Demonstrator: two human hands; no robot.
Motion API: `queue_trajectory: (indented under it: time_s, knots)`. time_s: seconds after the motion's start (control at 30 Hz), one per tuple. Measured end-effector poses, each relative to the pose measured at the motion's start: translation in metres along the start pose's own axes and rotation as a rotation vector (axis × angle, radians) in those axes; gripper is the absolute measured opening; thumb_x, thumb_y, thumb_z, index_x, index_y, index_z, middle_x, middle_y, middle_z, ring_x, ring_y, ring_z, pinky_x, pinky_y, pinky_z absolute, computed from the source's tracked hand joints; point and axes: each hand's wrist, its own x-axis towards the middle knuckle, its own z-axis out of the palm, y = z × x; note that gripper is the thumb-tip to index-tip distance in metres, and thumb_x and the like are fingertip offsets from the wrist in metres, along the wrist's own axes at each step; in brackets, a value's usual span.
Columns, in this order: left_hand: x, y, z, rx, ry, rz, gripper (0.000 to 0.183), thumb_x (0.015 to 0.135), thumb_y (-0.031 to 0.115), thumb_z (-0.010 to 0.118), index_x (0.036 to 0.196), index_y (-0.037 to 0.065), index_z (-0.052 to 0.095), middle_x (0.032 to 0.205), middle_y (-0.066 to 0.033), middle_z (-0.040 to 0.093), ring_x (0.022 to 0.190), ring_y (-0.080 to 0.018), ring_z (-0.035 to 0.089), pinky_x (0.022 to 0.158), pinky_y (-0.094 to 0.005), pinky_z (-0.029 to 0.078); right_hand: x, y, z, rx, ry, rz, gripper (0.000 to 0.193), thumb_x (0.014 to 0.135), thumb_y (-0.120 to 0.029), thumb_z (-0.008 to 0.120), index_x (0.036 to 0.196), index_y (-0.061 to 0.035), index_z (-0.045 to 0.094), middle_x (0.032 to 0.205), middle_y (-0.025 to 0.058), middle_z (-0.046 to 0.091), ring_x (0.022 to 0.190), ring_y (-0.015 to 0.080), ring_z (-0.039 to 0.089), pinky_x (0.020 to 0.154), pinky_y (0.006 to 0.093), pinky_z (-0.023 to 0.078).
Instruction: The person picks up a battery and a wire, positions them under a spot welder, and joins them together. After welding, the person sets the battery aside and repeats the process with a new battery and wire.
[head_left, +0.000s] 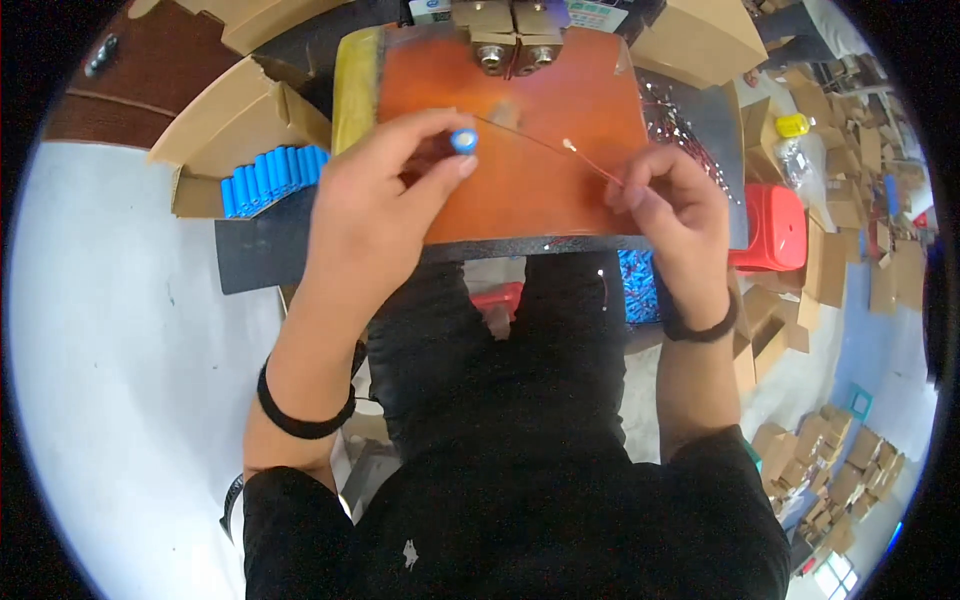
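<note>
Between the thumb and fingers of my left hand (pixel 375 190) is a blue cylindrical battery cell (pixel 463 141), its pale round end facing up. My right hand (pixel 675 200) pinches a thin red lead wire (pixel 597 168) with a small white connector (pixel 568 144) on it. A dark, thin stretch of wire runs from the connector toward my left fingertips; whether it is joined to the cell I cannot tell. Both hands are over the orange work mat (pixel 480 205). Beyond them, at the mat's far edge, stands a metal machine head (pixel 515 45) with two bolted electrode holders.
An open cardboard box (pixel 235 130) with several blue cells (pixel 270 178) stands at left. Many loose leads (pixel 685 130) lie right of the mat. A bin of blue cells (pixel 637 285) sits under the table's right edge, near a red plastic stool (pixel 775 228). Cardboard boxes fill the right side.
</note>
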Motion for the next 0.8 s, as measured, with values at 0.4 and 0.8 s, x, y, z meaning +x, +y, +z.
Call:
queue_trajectory:
  time_s: [0.4,0.8]
  knots:
    - [0.014,-0.004,0.015,0.075,-0.094,-0.127,0.031,0.086,0.01,0.07,0.114,-0.001,0.063,0.098,-0.0034,0.069,0.086,-0.0088,0.062,0.08,-0.0236,0.049,-0.002,0.017,-0.01,-0.249,0.036,-0.212,0.005,0.084,0.002,0.056,0.088,0.0017,0.054,0.09,0.0095,0.057,0.079,0.0153,0.056,0.074,0.0276,0.046]
    - [0.04,-0.012,0.024,0.098,-0.09,-0.039,0.027,0.083,0.011,0.069,0.105,-0.004,0.065,0.091,-0.0128,0.071,0.084,-0.0185,0.069,0.08,-0.029,0.052,0.015,0.018,-0.017,-0.601,0.152,-0.483,0.013,0.072,0.002,0.065,0.082,-0.0021,0.058,0.082,0.0092,0.063,0.07,0.0185,0.063,0.066,0.0279,0.052]
